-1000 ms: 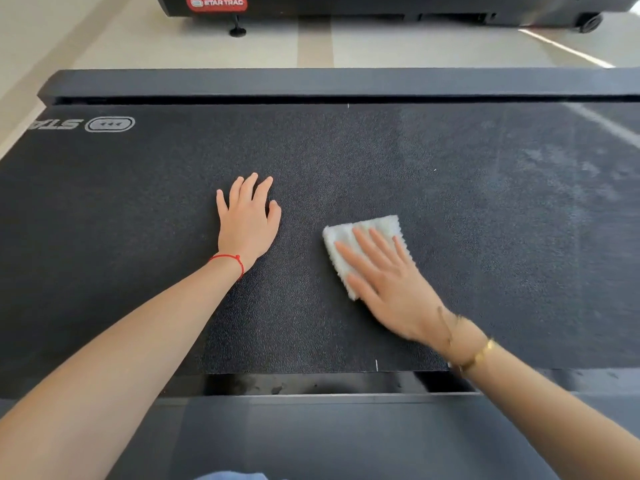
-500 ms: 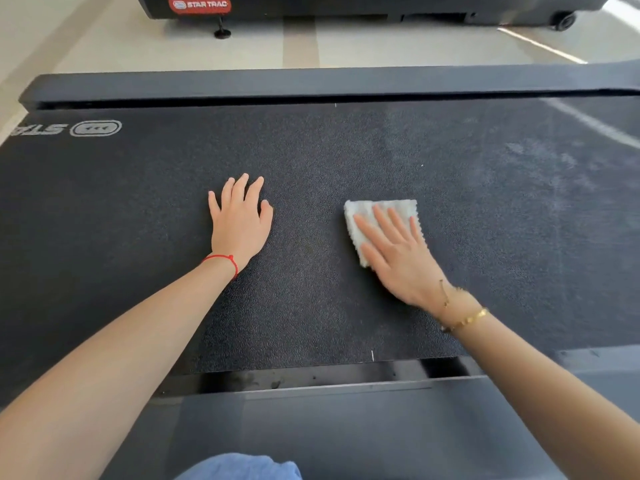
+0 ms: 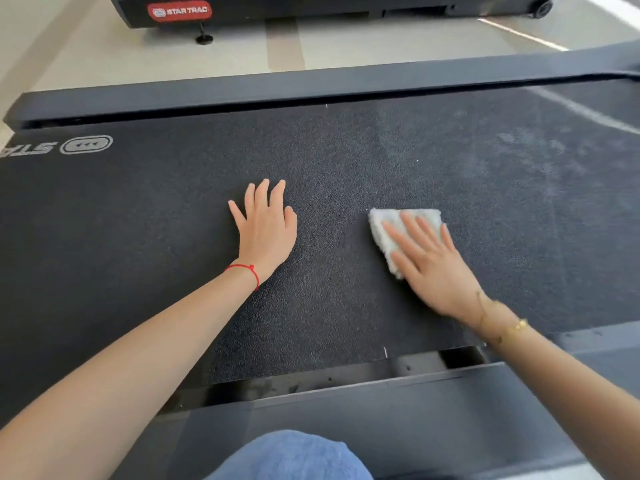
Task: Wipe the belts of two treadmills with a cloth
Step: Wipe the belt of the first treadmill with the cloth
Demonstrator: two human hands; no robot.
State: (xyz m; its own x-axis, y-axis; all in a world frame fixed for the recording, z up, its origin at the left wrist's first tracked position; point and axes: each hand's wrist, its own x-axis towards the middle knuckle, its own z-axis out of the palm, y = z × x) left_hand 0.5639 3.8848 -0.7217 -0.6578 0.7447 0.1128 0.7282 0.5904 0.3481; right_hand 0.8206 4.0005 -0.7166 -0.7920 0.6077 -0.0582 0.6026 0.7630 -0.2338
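Both hands are spread flat on the belt [image 3: 138, 237], the left hand [image 3: 265, 228] empty as a brace and the right hand [image 3: 427, 259] pressing the cloth [image 3: 384, 230] at mid-belt, where even pressure and overlapping strokes toward the dusty far-right patch [image 3: 526, 147] are best applied.

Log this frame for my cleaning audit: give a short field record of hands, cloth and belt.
left hand: flat on the belt, fingers spread, holding nothing
right hand: flat on the cloth, pressing it down
cloth: white, folded, partly under the fingers
belt: black, textured; pale dusty patches at right
second treadmill: beyond, across the floor, red Star Trac label
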